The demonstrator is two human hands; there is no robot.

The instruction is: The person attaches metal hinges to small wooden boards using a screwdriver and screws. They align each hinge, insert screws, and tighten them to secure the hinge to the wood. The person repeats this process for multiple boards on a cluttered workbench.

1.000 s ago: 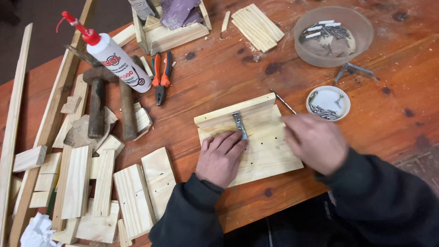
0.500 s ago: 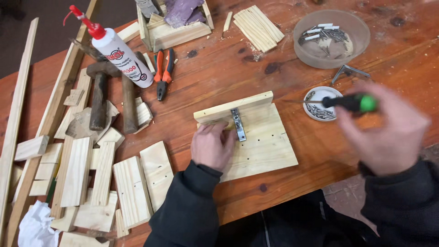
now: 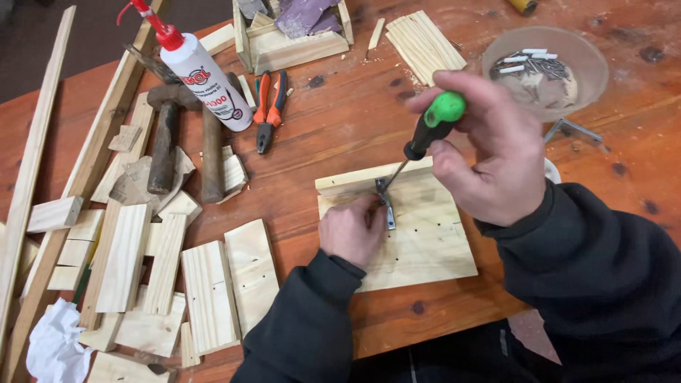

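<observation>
A pale wooden board [image 3: 425,248] with a raised strip along its far edge lies on the reddish table. A small metal bracket [image 3: 386,202] sits at the strip. My left hand [image 3: 351,230] rests on the board and pinches the bracket's near end. My right hand [image 3: 489,156] grips a screwdriver [image 3: 429,131] with a black and green handle. Its tip points down at the bracket's upper part.
A clear bowl of screws and plugs [image 3: 546,67] stands at back right. Back left are a glue bottle [image 3: 198,71], orange pliers [image 3: 269,106] and two hammers [image 3: 167,142]. Wood offcuts [image 3: 206,298] cover the left, a small wooden box [image 3: 291,32] sits at the back.
My right hand left the board, picked up the screwdriver near the small dish at right, and brought its tip to the bracket. My left hand stayed on the board.
</observation>
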